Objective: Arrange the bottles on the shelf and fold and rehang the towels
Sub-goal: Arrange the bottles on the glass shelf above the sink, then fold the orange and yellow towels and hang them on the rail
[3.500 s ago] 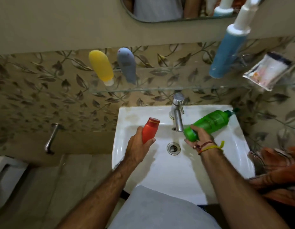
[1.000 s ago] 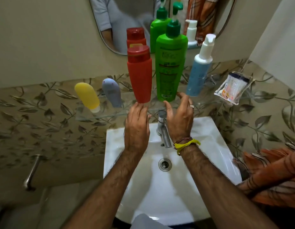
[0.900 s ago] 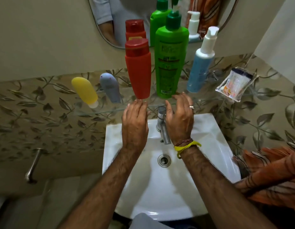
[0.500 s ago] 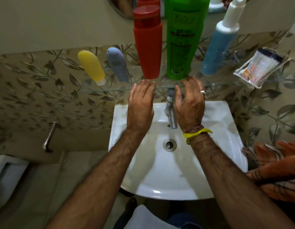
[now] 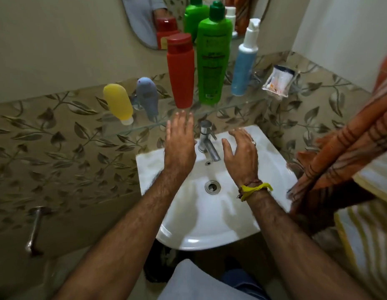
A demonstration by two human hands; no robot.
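Bottles are standing on the glass shelf (image 5: 242,104) just beyond both hands, and neither hand is holding anything. The left hand (image 5: 180,144) is hovering with fingers straight and together, its grip wide, fingertips just under the base of the red bottle (image 5: 181,70). The right hand (image 5: 242,152) is hanging over the sink (image 5: 210,224) with fingers loosely spread, its grip likewise wide and empty.

The green bottle (image 5: 212,59) is standing just right of the red one, the blue pump bottle (image 5: 244,61) farther right, and the yellow tube (image 5: 118,103) and grey tube (image 5: 147,97) are sitting cap-down to the left of the left hand. All look like smooth, stiff plastic, probably slippery if wet; the tall green one is likely the heaviest and easiest to tip, so taking it round the middle of the body seems safest, not by the cap.

The striped orange towel (image 5: 348,148) is hanging to the right of the right hand, soft and limp, best pinched at two corners for folding. The glass shelf is narrow and hard, so bottles could slide or knock. Leaf-patterned tiles are covering the wall, with a mirror (image 5: 145,22) above and a tap (image 5: 206,140) between the hands.
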